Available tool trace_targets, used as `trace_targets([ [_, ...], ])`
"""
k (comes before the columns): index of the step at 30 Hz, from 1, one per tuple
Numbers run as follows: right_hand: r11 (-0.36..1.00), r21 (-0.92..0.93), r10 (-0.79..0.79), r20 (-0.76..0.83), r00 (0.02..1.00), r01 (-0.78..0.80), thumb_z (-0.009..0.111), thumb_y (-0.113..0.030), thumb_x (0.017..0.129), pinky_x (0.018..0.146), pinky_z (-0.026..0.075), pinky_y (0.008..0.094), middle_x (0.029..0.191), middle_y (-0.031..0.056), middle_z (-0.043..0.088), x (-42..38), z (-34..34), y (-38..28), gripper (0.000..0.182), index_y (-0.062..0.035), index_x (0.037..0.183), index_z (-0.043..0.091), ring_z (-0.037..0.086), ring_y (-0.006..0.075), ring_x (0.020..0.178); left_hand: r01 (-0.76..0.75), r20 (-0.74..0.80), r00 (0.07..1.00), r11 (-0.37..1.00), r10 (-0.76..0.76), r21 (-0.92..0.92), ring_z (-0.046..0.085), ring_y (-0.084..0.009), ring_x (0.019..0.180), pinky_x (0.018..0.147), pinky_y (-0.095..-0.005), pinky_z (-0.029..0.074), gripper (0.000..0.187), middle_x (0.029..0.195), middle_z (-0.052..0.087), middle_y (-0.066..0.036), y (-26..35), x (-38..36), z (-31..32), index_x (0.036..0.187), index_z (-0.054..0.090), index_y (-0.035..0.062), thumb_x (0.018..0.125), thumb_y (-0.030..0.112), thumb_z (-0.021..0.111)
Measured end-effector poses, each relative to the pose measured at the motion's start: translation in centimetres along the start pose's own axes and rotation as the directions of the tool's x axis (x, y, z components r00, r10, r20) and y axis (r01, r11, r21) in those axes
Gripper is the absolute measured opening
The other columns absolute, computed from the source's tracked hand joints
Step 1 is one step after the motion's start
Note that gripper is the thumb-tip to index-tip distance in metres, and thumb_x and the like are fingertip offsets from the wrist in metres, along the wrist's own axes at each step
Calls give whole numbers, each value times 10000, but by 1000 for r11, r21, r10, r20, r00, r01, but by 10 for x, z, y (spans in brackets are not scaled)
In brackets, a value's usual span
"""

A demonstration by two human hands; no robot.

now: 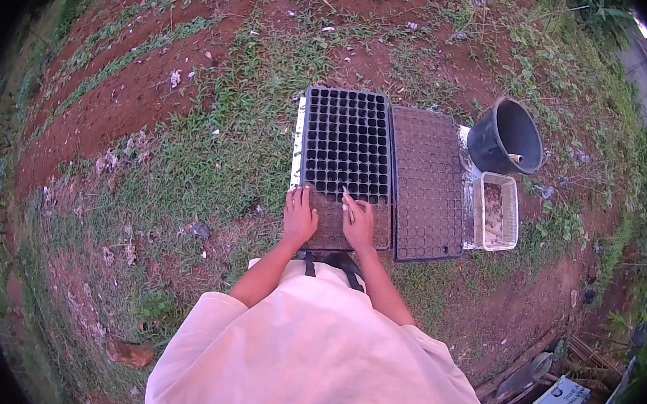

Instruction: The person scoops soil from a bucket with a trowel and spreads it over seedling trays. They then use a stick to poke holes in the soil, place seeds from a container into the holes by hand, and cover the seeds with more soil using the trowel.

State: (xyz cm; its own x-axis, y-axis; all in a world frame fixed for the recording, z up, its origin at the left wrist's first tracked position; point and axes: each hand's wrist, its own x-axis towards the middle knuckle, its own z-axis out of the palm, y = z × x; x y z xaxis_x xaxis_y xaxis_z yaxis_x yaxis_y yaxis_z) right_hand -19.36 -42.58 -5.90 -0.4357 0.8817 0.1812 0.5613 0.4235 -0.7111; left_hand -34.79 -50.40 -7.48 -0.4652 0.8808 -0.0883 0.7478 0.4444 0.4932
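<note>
A black seedling tray (349, 143) lies in front of me, its far cells hollow and its near cells filled level with brown soil. My left hand (300, 217) lies on the left edge of the soil-filled part, fingers spread and holding nothing visible. My right hand (358, 222) is over the same part, its fingers pinched around a small pale thing near the border between filled and hollow cells. I cannot make out what that thing is. Close beside it on the right, a second tray (429, 184) is filled with soil across its cells.
At the right stands a black bucket (505, 135) with a light-coloured handle end at its rim. A white plastic basket (515, 215) with some brown material sits below it. Grass and weeds surround the trays, with red soil beds (142, 71) at the upper left.
</note>
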Motion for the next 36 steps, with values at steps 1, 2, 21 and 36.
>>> trace_targets([
  [1, 1000, 0, 2, -4, 1000, -2, 601, -123, 885, 909, 452, 384, 1138, 101, 637, 3, 1, -4, 356, -154, 1238, 627, 549, 304, 1006, 42, 11, 999, 999, -42, 6, 233, -433, 1372, 1090, -524, 303, 676, 1439, 328, -189, -2, -1, 1, 1436, 280, 44, 852, 204, 578],
  [2, 999, 30, -16, 23, 1000, 15, 601, -117, 877, 892, 462, 378, 1115, 104, 642, 8, 3, -7, 354, -157, 1227, 637, 559, 294, 980, 43, 12, 999, 999, -43, 6, 233, -433, 1372, 1090, -524, 303, 676, 1439, 328, -189, -4, -1, 2, 1436, 280, 44, 852, 204, 578],
  [21, 1000, 3, 5, 261, 965, -6, 590, -201, 875, 870, 483, 384, 1025, 147, 587, 32, 48, -25, 365, -252, 1234, 634, 570, 299, 975, -34, 140, 990, 993, 17, 113, 283, -445, 1342, 1053, -527, 366, 596, 1450, 346, -155, -33, -4, -11, 1455, 321, 138, 894, 196, 514],
  [36, 990, 70, -125, 52, 991, 121, 615, -101, 836, 920, 457, 402, 1058, 77, 679, 17, 27, -14, 352, -140, 1184, 648, 549, 287, 1021, -49, -33, 998, 998, 48, -46, 227, -458, 1357, 1099, -536, 287, 388, 1408, 342, -216, -19, -3, -10, 1213, 472, 26, 841, 109, 546],
])
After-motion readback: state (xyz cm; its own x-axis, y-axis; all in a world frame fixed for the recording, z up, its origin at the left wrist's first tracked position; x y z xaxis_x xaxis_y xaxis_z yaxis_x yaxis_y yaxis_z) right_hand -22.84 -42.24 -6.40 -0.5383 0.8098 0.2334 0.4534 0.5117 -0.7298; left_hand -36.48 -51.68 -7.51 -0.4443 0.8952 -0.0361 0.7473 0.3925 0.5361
